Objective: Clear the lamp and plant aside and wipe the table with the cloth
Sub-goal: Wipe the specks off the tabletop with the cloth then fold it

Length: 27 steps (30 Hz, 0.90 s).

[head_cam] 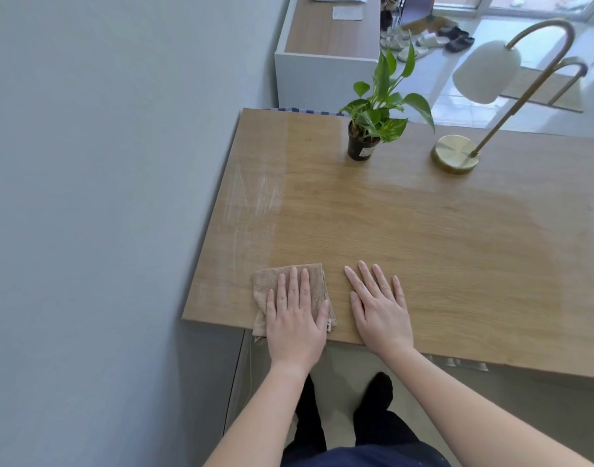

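My left hand (293, 318) lies flat on the cloth (265, 284), fingers straight, pressing it down at the near left edge of the table (423, 247). My right hand (379, 308) is flat & open on bare wood just right of it, holding nothing. The plant (379, 119) & lamp (455, 153) stand far off, well apart from my hands, so I think they're out of the way. White streaks (245, 203) show just past the cloth, so wiping isn't done.
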{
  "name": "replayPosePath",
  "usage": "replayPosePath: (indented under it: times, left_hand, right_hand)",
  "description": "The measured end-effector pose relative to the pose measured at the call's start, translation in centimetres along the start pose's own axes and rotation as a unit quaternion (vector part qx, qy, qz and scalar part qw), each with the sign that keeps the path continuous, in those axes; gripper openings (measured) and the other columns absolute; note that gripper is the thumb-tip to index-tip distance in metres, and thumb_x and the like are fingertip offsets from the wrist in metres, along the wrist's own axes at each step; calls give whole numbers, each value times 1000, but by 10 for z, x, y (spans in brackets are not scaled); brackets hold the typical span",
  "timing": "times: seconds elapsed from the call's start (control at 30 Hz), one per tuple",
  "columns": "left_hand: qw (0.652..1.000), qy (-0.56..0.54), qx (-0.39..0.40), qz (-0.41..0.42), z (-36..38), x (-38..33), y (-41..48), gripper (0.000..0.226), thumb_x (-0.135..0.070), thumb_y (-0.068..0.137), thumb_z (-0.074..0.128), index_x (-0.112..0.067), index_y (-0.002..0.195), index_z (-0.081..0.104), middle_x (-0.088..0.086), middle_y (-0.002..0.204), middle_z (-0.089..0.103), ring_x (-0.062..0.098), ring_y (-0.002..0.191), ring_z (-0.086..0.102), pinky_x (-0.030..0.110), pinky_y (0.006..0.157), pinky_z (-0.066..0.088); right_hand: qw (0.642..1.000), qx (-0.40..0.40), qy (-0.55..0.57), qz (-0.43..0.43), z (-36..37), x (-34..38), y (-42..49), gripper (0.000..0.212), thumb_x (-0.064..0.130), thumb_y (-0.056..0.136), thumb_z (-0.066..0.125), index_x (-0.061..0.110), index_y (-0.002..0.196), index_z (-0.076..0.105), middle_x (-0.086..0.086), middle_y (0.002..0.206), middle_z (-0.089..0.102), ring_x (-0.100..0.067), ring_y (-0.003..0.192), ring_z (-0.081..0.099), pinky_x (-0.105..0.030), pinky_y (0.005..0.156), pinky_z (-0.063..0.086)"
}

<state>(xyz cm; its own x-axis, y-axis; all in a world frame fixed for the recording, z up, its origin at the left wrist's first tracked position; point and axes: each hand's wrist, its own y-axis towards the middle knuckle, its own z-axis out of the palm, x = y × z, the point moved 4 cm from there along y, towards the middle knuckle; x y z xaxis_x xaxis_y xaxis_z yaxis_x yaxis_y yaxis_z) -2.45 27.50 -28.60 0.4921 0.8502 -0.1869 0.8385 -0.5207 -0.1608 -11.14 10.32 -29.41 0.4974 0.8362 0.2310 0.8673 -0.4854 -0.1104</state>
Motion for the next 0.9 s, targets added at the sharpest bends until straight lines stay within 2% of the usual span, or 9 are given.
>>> replayPosePath:
  times: [0.13,0.3,0.4,0.57,0.7,0.8,0.9]
  left_hand:
    - [1000,-7,-10,1,0,6,8,79,-68,112,17,-21,175,5,1,183,1,23,170,4,52,136,12]
    - [999,-5,-3,-50,-19,67,57,79,-72,107,-4,-29,172,-14,-3,181,-17,21,167,-15,53,137,-2]
    - [999,6,4,-50,-29,103,69,79,-73,105,-4,-33,172,-13,-8,180,-17,18,168,-14,55,136,-6]
    - [998,3,5,-58,-29,105,56,75,-73,105,-3,-38,171,-15,-12,179,-19,18,168,-11,60,133,-10]
    - [998,-16,10,-61,-29,103,36,73,-71,107,0,-39,171,-13,-10,180,-17,20,169,-10,63,133,-4]
    - [998,-29,10,-60,-31,104,24,72,-72,107,0,-42,171,-12,-12,179,-18,19,168,-12,61,134,-5]
    - [996,-53,8,-69,-37,105,28,65,-67,110,2,-46,171,-4,-14,180,-11,17,169,-8,59,135,-5]
  right_hand:
    - [1000,1,3,-3,-1,1,0,55,50,114,16,52,168,6,20,177,8,-6,165,-5,-42,134,-5]
    - [1000,3,8,-1,-1,0,-1,55,50,114,16,53,168,5,21,177,7,-6,165,-7,-42,134,-6]
    - [1000,0,6,-2,-2,0,-1,56,50,113,16,52,168,7,20,177,9,-6,165,-4,-42,134,-5]
    - [1000,-1,3,1,0,2,-3,56,50,113,15,53,168,6,21,177,8,-6,165,-4,-43,134,-3]
    - [1000,3,-3,2,1,0,-3,56,50,113,17,54,168,5,20,177,9,-6,165,-4,-43,134,-3]
    - [1000,1,-7,3,0,0,-2,56,50,113,16,55,167,4,20,177,11,-7,165,-3,-43,134,-3]
    - [1000,2,-10,3,1,2,-1,56,51,113,16,54,168,4,20,177,11,-6,165,-4,-43,134,-2]
